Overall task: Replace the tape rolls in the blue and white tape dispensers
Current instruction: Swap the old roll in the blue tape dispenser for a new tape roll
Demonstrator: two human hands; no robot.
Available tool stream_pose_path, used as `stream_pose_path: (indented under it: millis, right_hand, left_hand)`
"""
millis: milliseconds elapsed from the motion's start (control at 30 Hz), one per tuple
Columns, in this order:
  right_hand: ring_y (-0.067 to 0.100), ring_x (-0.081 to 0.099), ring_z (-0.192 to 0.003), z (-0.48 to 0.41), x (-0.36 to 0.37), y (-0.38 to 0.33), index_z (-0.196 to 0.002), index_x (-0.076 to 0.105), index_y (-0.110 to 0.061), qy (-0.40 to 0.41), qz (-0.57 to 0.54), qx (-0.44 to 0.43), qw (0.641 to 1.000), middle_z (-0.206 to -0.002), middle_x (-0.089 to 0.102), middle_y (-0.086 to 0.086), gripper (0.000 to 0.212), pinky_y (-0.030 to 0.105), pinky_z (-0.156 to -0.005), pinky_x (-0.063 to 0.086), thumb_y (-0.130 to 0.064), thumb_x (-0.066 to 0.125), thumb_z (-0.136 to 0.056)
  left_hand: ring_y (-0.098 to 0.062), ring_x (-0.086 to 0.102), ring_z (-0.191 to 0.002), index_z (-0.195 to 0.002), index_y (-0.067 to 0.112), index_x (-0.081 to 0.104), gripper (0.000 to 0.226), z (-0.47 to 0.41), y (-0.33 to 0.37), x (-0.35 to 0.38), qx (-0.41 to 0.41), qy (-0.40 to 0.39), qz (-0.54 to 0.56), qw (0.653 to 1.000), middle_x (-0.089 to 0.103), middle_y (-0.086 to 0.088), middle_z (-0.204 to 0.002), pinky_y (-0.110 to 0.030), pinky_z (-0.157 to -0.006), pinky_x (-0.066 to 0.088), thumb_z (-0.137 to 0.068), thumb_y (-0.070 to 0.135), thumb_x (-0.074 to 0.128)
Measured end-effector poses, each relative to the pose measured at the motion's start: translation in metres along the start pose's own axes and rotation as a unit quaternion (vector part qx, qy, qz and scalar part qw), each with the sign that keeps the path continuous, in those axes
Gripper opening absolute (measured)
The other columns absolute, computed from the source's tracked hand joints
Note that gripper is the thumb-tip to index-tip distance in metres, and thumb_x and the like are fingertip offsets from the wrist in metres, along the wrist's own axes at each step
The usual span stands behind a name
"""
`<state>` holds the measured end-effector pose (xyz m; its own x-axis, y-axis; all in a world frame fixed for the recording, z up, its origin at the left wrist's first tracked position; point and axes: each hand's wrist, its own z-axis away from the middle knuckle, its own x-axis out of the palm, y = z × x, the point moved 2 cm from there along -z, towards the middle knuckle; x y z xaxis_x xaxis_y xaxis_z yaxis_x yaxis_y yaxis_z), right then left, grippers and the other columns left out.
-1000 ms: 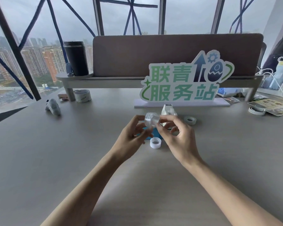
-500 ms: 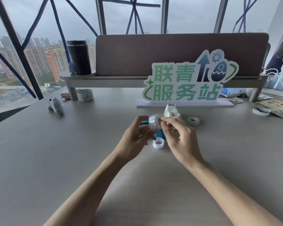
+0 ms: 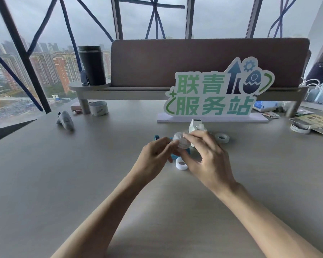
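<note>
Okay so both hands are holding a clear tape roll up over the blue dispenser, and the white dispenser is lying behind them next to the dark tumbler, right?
Not quite. Both the left hand and right hand do hold the clear tape roll over the blue dispenser, with the white dispenser behind them. But it sits in front of the green sign, not by the dark tumbler, which stands far left on the shelf, as the head view shows.

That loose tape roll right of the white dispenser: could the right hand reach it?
Probably yes: the tape roll lies in the open just beyond the right hand, though that hand is holding a clear roll.
</note>
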<state>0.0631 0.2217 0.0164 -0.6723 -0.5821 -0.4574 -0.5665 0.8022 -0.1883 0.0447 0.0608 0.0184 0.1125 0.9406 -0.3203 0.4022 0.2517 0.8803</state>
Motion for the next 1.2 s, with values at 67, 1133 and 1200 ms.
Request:
stream_pose_path:
  millis: [67,1133,1200]
  right_hand:
    - [0.021,0.065,-0.089,-0.001,0.000,0.000,-0.104,0.068,-0.011,-0.004,-0.005,-0.006,1.000,-0.099,0.066,0.003,0.025,0.035,-0.074,0.054,-0.023,0.068,-0.082]
    - [0.014,0.064,-0.090,0.002,0.012,0.009,-0.114,0.066,-0.007,-0.056,-0.171,0.032,0.983,-0.102,0.066,0.005,0.032,0.037,-0.075,0.055,-0.022,0.068,-0.085]
    - [0.014,0.064,-0.091,0.002,0.012,0.009,-0.115,0.066,-0.008,-0.060,-0.164,0.035,0.984,-0.103,0.066,0.005,0.034,0.037,-0.076,0.055,-0.025,0.066,-0.086]
  left_hand:
    - [-0.015,0.064,-0.069,-0.087,0.005,0.062,0.030,-0.001,-0.002,0.000,-0.023,0.016,0.009,1.000,0.074,-0.001,-0.082,-0.026,-0.054,0.047,-0.094,0.033,0.054]
    - [-0.006,0.062,-0.078,-0.089,0.012,0.069,0.020,0.000,0.001,-0.008,-0.166,0.033,0.131,0.977,0.068,-0.005,-0.088,-0.021,-0.045,0.048,-0.092,0.026,0.057]
    - [-0.006,0.062,-0.077,-0.093,0.009,0.069,0.022,-0.001,0.001,-0.009,-0.169,0.041,0.124,0.977,0.069,-0.006,-0.090,-0.021,-0.045,0.047,-0.092,0.026,0.056]
